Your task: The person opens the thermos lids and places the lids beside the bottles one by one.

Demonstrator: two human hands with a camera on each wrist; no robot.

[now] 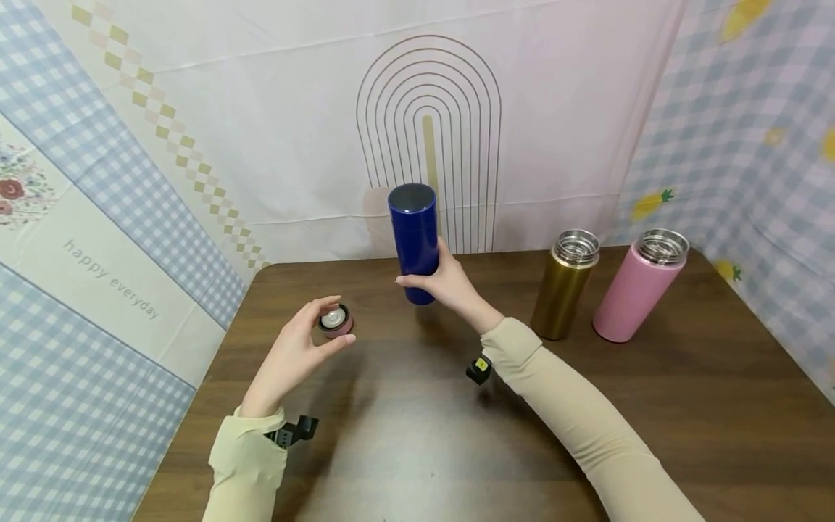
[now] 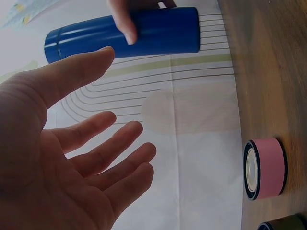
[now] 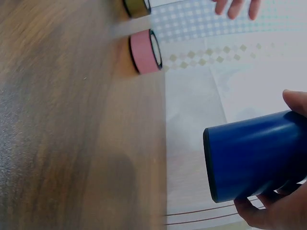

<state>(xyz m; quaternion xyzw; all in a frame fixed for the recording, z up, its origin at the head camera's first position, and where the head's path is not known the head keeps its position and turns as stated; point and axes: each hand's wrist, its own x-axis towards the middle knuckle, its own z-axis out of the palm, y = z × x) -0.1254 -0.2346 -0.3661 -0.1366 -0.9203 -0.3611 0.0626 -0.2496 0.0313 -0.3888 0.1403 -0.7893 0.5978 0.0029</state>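
Note:
My right hand (image 1: 446, 279) grips a blue thermos (image 1: 415, 235) round its lower part and holds it upright above the table. The thermos has its lid on; in the right wrist view its dark-rimmed base (image 3: 210, 165) hangs clear of the wood. To the left, my left hand (image 1: 300, 351) is empty, thumb and fingers spread apart and loosely bent. Beyond that hand a pink lid (image 1: 336, 322) lies on the table, its pale inner side up. A gold lid (image 2: 285, 224) shows partly in the left wrist view, beside the pink one.
On the right of the brown table (image 1: 417, 435) stand two lidless bottles, a gold thermos (image 1: 564, 293) and a pink thermos (image 1: 641, 290), their steel mouths exposed. A printed cloth (image 1: 293, 130) hangs behind the table, with checked cloth at both sides.

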